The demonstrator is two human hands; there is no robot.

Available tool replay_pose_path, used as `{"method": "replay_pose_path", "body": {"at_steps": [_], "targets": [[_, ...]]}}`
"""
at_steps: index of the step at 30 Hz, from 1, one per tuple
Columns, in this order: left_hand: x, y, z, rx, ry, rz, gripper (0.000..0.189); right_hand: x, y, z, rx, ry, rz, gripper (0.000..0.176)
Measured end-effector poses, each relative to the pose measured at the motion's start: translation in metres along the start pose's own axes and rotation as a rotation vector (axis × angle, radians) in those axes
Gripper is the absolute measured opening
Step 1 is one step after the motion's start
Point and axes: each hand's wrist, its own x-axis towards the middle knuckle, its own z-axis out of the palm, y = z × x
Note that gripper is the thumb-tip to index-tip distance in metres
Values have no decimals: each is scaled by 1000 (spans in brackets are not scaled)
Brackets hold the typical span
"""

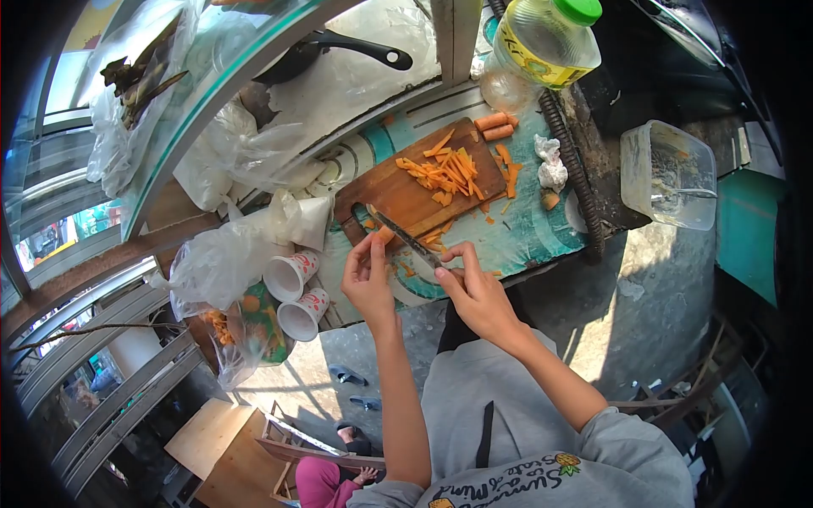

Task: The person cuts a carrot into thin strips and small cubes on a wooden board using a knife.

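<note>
My left hand [369,279] pinches a short piece of carrot [384,234] near the handle end of the wooden cutting board [381,188]. In my right hand [478,292] is a knife [408,240], its blade pointing up and left, with the tip side at the carrot piece. Cut orange carrot sticks [449,173] lie in a pile on the board's far right part. More strips are scattered on the green patterned cloth beside and below the board. Two larger carrot pieces [496,126] rest beyond the board's right corner.
Two paper cups [290,275] and plastic bags [222,262] are at the left. A green-capped bottle [546,46] stands at the back, a clear plastic container [669,173] at the right. A black-handled pan [356,49] sits behind. Another person [326,483] is at the bottom left.
</note>
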Motion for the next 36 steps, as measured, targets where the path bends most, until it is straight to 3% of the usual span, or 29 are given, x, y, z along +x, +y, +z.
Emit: {"method": "replay_pose_path", "body": {"at_steps": [7, 21, 33, 36], "targets": [[6, 20, -3, -49, -19, -205, 21, 2, -12, 12, -47, -126, -76, 39], [9, 16, -5, -61, -49, -187, 17, -1, -14, 21, -140, -113, -78, 45], [6, 26, -4, -36, -70, -201, 20, 18, -2, 37, 42, -38, -15, 40], [9, 25, -4, -15, -70, -196, 21, 24, 11, 37, -98, 9, -94, 40]]}}
